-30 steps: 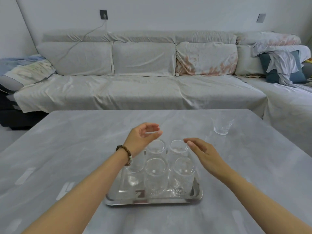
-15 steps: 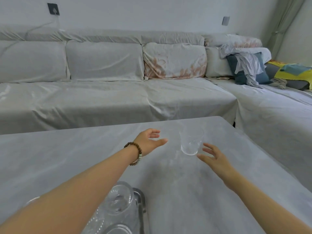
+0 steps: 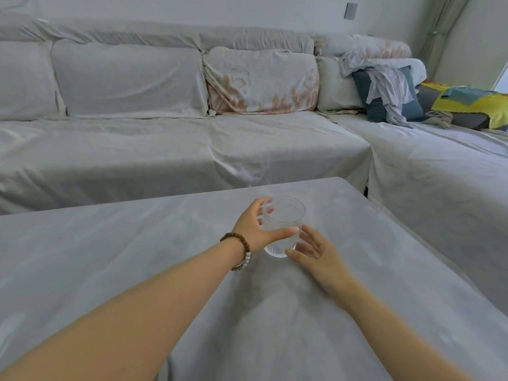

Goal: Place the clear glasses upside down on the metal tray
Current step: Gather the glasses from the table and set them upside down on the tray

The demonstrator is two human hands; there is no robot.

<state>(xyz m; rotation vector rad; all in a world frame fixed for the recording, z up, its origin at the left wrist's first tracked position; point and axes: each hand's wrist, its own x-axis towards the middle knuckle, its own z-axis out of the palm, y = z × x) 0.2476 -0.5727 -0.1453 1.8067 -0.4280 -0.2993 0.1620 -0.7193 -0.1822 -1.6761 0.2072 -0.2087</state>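
Observation:
A clear ribbed glass (image 3: 284, 220) stands upright, mouth up, on the grey table near its far right corner. My left hand (image 3: 254, 226), with a bead bracelet on the wrist, is wrapped around the glass: thumb across its front, fingers behind its left side. My right hand (image 3: 313, 253) rests at the base of the glass on the right, fingers spread and touching its lower wall. The metal tray and the other glasses are out of view.
The grey table (image 3: 275, 312) ends just behind the glass and slopes off on the right. A covered corner sofa (image 3: 192, 149) runs along the back and right, with cushions and loose clothes (image 3: 390, 89) on it.
The view swung right and up, so the tray with its glasses left the frame. Both hands reached forward to the lone glass; the left one closed around it and the right touched its base.

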